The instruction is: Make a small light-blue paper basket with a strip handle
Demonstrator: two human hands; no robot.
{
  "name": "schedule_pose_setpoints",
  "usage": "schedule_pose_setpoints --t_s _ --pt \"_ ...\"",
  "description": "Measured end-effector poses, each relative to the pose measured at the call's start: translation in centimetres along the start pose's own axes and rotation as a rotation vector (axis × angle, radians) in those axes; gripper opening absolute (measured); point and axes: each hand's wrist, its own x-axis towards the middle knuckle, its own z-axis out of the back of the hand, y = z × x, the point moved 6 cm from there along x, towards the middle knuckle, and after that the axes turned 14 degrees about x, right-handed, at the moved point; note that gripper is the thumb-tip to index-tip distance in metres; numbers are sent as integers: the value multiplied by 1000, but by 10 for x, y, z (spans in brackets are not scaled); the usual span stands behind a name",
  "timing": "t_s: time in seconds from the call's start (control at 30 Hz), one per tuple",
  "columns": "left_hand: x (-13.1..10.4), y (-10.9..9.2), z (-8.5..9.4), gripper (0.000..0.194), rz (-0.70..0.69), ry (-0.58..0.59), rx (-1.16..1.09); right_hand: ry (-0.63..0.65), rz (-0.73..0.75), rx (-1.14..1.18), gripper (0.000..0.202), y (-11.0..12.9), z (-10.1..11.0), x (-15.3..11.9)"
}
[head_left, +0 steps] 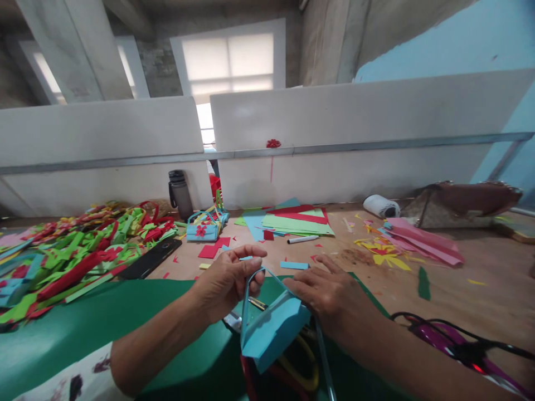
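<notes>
- Left hand [229,281] pinches the thin handle of a small blue paper basket [273,329], with thumb and fingers pressed together on the strip.
- The right hand [330,292] lies flat and spread out, fingers apart, pressing down on the far side of the blue paper basket.
- The blue paper basket sits between the two hands, just under them and a bit closer to the person, tipped so its open top faces up and away.
- It rests over a big green sheet [125,312] that covers the near part of the wooden table [460,289].
- Something yellow and red shows under the basket, but it is too hidden to tell what it is.
- A big messy pile of paper strips [75,250], green and red, lies far to the left of the left hand.
- A black phone [151,258] lies next to that pile.
- A finished blue basket with a red flower [203,227] stands farther back, near a dark bottle [180,194].
- A stack of colored paper [295,221] lies behind the hands, with a white marker [302,239] just in front of it.
- Pink paper sheets [422,240] and yellow scraps [387,253] lie to the right, well apart from the right hand.
- A white roll [381,206] lies at the back by the white wall board.
</notes>
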Motion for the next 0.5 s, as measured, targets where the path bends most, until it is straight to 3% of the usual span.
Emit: schedule_pose_setpoints --t_s 0.5 --pt "-2 -5 -1 35 -104 -108 -7 -4 4 -1 25 -2 -3 -1"
